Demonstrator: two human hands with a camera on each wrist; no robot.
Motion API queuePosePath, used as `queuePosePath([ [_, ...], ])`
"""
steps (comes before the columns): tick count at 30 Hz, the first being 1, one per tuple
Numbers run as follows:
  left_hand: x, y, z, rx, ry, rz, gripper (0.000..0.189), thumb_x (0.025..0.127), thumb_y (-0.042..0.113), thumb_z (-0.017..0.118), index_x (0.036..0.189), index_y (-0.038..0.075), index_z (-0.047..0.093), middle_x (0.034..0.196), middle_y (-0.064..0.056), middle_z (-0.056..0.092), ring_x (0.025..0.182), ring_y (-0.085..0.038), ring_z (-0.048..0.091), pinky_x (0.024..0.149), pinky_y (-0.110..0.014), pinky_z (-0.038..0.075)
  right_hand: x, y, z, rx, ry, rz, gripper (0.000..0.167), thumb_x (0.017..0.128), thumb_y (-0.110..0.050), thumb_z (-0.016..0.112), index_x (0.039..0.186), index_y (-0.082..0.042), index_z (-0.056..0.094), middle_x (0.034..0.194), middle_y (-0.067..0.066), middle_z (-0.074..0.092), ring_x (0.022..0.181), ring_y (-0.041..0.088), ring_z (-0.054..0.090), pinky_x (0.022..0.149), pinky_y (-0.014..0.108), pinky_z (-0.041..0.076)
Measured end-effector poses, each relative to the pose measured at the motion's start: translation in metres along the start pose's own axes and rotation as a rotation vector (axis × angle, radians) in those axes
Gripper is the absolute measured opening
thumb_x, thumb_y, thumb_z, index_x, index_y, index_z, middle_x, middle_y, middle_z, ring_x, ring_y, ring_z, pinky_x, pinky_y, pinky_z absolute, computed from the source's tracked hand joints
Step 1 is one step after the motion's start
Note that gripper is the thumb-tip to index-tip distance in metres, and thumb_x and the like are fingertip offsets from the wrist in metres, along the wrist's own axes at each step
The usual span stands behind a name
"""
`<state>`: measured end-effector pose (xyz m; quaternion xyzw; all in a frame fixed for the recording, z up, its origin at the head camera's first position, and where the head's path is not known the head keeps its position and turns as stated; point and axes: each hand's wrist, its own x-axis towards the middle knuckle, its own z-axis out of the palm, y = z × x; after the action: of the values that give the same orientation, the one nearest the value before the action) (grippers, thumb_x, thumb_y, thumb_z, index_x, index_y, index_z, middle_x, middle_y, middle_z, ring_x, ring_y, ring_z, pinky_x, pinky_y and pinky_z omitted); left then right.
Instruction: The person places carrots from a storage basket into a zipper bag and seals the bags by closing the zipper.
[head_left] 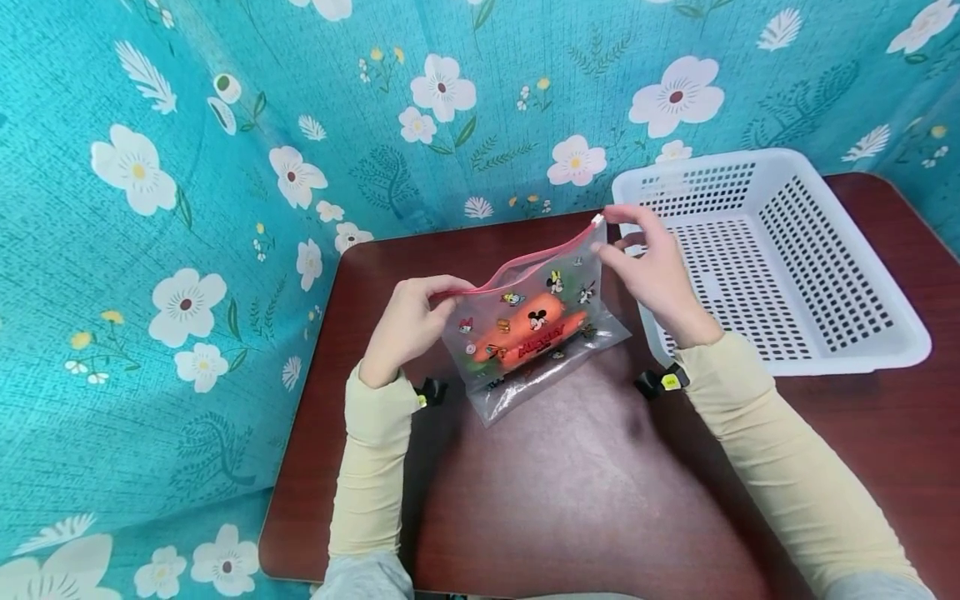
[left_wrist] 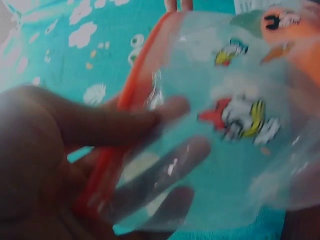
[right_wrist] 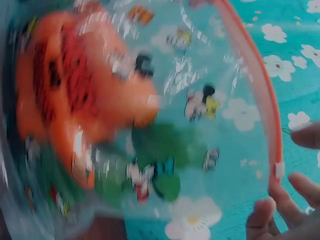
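A clear zipper bag (head_left: 540, 333) with a red zip edge and printed cartoon figures is held up over the table. Through its plastic show orange, carrot-like things (head_left: 525, 325) and green parts. My left hand (head_left: 411, 321) pinches the bag's upper left corner, thumb in front and fingers seen through the plastic behind it in the left wrist view. At the upper right corner, my right hand (head_left: 656, 271) holds the bag beside the white zip slider (right_wrist: 279, 169). The bag's mouth gapes slightly between the hands.
A white perforated plastic basket (head_left: 892, 350) stands on the dark red-brown table (head_left: 570, 517), right of the bag and close by my right hand. Behind and to the left hangs a turquoise flowered cloth (head_left: 480, 167).
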<state>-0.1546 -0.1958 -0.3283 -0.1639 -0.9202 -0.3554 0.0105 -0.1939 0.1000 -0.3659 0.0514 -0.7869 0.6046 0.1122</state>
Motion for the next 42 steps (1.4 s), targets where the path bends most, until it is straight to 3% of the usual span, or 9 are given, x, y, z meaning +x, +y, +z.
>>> queuePosePath([
  [4, -0.002, -0.009, -0.011, -0.041, -0.074, -0.001, 0.022, 0.091, 0.009, 0.065, 0.11, 0.014, 0.073, 0.105, -0.004, 0.072, 0.078, -0.018, 0.062, 0.063, -0.029, 0.055, 0.003, 0.004, -0.002, -0.148, -0.101, -0.08, 0.054, 0.087, -0.014, 0.067, 0.137, -0.008, 0.048, 0.134, 0.015, 0.047, 0.091, 0.02, 0.05, 0.073, 0.023, 0.04],
  [8, -0.003, -0.018, -0.017, -0.07, -0.077, 0.002, 0.022, 0.09, 0.011, 0.067, 0.111, 0.013, 0.073, 0.105, -0.005, 0.073, 0.079, -0.019, 0.063, 0.065, -0.032, 0.057, 0.007, 0.005, -0.003, -0.157, -0.142, -0.112, 0.044, 0.088, -0.015, 0.067, 0.13, -0.007, 0.055, 0.119, 0.013, 0.059, 0.084, 0.016, 0.054, 0.069, 0.022, 0.041],
  [13, 0.0, -0.028, -0.015, -0.093, 0.099, -0.016, 0.021, 0.09, 0.02, 0.069, 0.108, 0.01, 0.073, 0.102, -0.008, 0.073, 0.082, -0.018, 0.066, 0.075, -0.032, 0.057, 0.009, 0.003, -0.004, -0.167, -0.175, -0.079, 0.023, 0.089, -0.024, 0.069, 0.104, -0.006, 0.067, 0.08, -0.002, 0.067, 0.069, 0.005, 0.056, 0.061, 0.02, 0.042],
  [18, 0.006, -0.037, -0.013, -0.145, 0.249, -0.039, 0.022, 0.088, 0.024, 0.07, 0.105, 0.008, 0.074, 0.1, -0.01, 0.072, 0.084, -0.018, 0.063, 0.073, -0.027, 0.053, 0.01, -0.001, -0.009, -0.231, -0.162, -0.06, 0.023, 0.088, -0.026, 0.07, 0.098, -0.005, 0.071, 0.073, 0.007, 0.066, 0.061, 0.01, 0.055, 0.054, 0.021, 0.045],
  [23, 0.009, -0.045, -0.013, -0.233, 0.293, -0.099, 0.024, 0.089, 0.023, 0.07, 0.105, 0.007, 0.074, 0.099, -0.013, 0.073, 0.076, -0.02, 0.057, 0.056, -0.022, 0.045, 0.011, -0.005, -0.01, -0.252, -0.166, -0.037, 0.025, 0.087, -0.028, 0.072, 0.097, -0.005, 0.073, 0.073, 0.008, 0.067, 0.058, 0.01, 0.054, 0.053, 0.022, 0.045],
  [26, 0.01, -0.048, -0.013, -0.267, 0.304, -0.137, 0.024, 0.089, 0.022, 0.069, 0.106, 0.006, 0.074, 0.099, -0.015, 0.072, 0.074, -0.021, 0.055, 0.053, -0.023, 0.042, 0.012, -0.006, -0.01, -0.255, -0.172, -0.028, 0.025, 0.086, -0.028, 0.073, 0.098, -0.005, 0.073, 0.073, 0.007, 0.069, 0.058, 0.01, 0.056, 0.053, 0.021, 0.045],
  [32, 0.015, -0.05, -0.011, -0.304, 0.329, -0.222, 0.024, 0.091, 0.023, 0.068, 0.107, 0.006, 0.073, 0.099, -0.015, 0.072, 0.078, -0.017, 0.054, 0.058, -0.024, 0.048, 0.014, -0.01, -0.009, -0.253, -0.17, -0.016, 0.027, 0.085, -0.029, 0.074, 0.099, -0.006, 0.074, 0.076, 0.008, 0.072, 0.06, 0.015, 0.058, 0.053, 0.021, 0.047],
  [36, 0.021, -0.051, -0.005, -0.311, 0.378, -0.22, 0.022, 0.091, 0.02, 0.067, 0.105, 0.004, 0.073, 0.098, -0.017, 0.071, 0.078, -0.019, 0.058, 0.062, -0.023, 0.05, 0.016, -0.012, -0.01, -0.223, -0.188, -0.014, 0.025, 0.086, -0.026, 0.074, 0.099, -0.004, 0.074, 0.079, 0.012, 0.073, 0.057, 0.009, 0.061, 0.055, 0.019, 0.051],
  [42, 0.027, -0.047, 0.002, -0.182, 0.509, -0.206, 0.019, 0.091, 0.016, 0.066, 0.104, 0.004, 0.073, 0.103, -0.017, 0.068, 0.09, -0.024, 0.062, 0.077, -0.033, 0.05, 0.019, -0.014, -0.01, -0.205, -0.219, -0.027, 0.022, 0.089, -0.019, 0.07, 0.102, -0.002, 0.073, 0.084, 0.018, 0.073, 0.058, 0.002, 0.064, 0.057, 0.017, 0.053],
])
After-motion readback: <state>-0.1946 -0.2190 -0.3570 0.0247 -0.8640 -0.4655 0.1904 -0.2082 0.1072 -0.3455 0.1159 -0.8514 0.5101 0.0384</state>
